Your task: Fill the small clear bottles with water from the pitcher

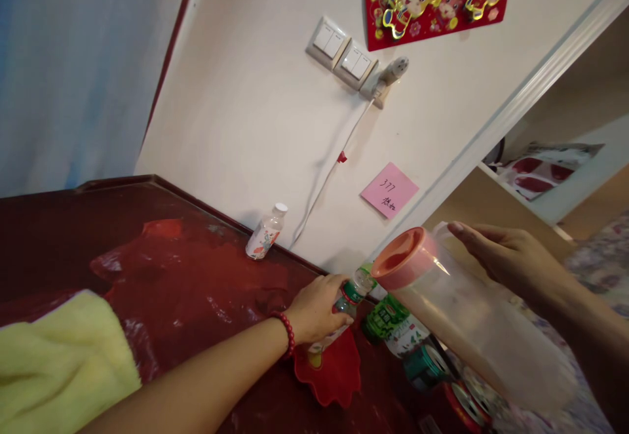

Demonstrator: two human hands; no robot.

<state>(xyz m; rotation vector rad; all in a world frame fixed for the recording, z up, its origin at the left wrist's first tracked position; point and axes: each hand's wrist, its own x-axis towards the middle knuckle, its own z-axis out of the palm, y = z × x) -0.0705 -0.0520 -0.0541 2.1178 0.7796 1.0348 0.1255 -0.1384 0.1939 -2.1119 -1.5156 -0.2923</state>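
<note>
My left hand (pixel 314 309), with a red bead bracelet at the wrist, is wrapped round a clear plastic bottle (pixel 350 293) with a green neck and an open mouth. The bottle's lower part stands in or just over a red scalloped bowl (pixel 334 375); I cannot tell which. My right hand (pixel 511 257) grips the handle of a translucent pitcher (pixel 472 329) with a pink-orange lid. The pitcher is tipped, its lid end lying right at the bottle's mouth. Whether liquid is flowing cannot be made out.
Behind the bowl are a green-and-white package (pixel 393 322), a green can (pixel 425 367) and red cans (pixel 455 408). A small white-capped bottle (pixel 265 234) stands by the wall. A yellow towel (pixel 69 362) lies left on the dark red table (pixel 196 270). A cord (pixel 322 188) hangs down the wall.
</note>
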